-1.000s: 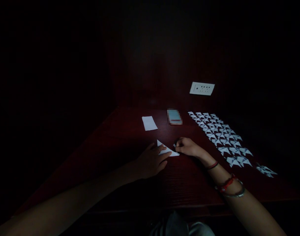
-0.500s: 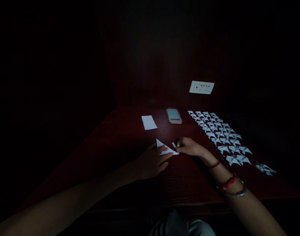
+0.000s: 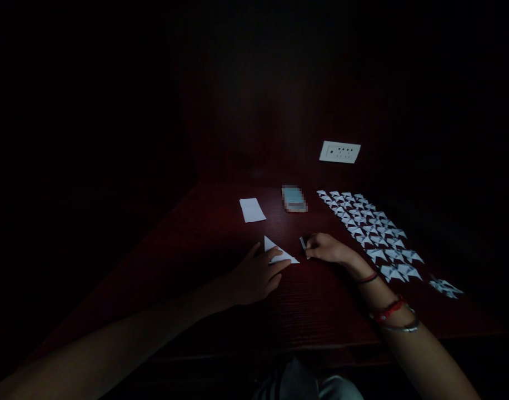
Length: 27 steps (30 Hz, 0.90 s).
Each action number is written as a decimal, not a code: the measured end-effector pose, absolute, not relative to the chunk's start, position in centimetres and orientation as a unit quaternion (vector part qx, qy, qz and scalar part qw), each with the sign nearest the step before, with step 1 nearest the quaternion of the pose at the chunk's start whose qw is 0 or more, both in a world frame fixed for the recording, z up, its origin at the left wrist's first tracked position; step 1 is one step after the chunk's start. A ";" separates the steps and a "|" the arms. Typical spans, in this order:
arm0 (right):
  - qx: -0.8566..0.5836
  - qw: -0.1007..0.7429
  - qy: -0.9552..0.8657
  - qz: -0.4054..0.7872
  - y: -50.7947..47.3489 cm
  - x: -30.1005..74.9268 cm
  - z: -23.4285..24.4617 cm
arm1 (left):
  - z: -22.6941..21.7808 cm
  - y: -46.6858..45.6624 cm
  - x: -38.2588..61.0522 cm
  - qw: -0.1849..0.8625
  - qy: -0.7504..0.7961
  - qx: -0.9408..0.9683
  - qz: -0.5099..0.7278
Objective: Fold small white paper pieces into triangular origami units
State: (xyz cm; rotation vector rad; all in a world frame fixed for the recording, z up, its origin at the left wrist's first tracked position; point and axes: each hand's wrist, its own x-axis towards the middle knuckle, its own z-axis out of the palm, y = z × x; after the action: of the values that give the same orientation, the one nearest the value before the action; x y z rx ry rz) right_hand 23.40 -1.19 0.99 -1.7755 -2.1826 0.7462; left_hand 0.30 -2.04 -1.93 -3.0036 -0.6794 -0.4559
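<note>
A white sheet of paper folded into a triangle [image 3: 272,245] lies flat on the dark red table. My left hand [image 3: 258,276] presses on it from the left, its fingers spread over the lower part. Just right of the triangle's tip, my right hand [image 3: 327,248] is closed in a pinch on a small, narrow, flat strip [image 3: 303,243]. The strip stands up at a tilt from the fingertips, apart from the paper; its kind is too small and dark to tell.
A stack of white paper [image 3: 252,210] lies behind the triangle, beside a blurred pale-blue item [image 3: 294,199]. Rows of small folded white paper pieces [image 3: 365,222] cover the right side, with another folded cluster [image 3: 446,287] nearer. A socket plate [image 3: 340,151] is on the wall.
My right hand has moved slightly right with the strip, away from the triangle's tip. The strip has turned and shows darker. My left hand stays on the paper.
</note>
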 end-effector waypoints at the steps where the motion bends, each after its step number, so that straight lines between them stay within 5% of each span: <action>1: -0.612 0.120 -0.739 0.253 -1.1 23.6 1.1 | -2.0 -2.0 0.2 0.010 -0.219 -0.964 -0.149; 10: -0.604 0.216 -0.734 0.222 -4.1 26.9 3.4 | -0.6 -2.5 0.8 0.032 -0.180 -0.967 -0.177; 16: -0.732 0.160 -0.654 0.106 -10.5 35.8 6.3 | 1.5 -3.7 8.8 0.013 -0.116 -0.973 -0.200; 21: -0.816 0.017 -0.577 -0.019 -15.3 42.8 7.1 | 2.3 -6.0 20.0 -0.016 -0.057 -0.968 -0.245; 27: -0.851 -0.002 -0.524 -0.033 -17.7 46.4 5.1 | 1.3 -8.2 29.0 -0.028 -0.038 -0.957 -0.287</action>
State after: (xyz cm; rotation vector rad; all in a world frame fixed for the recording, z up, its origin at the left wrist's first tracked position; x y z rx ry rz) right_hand 46.41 -17.66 5.13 -2.6766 -1.6479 -0.1046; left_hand 28.96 -8.23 1.25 -3.0618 -0.1204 -0.9170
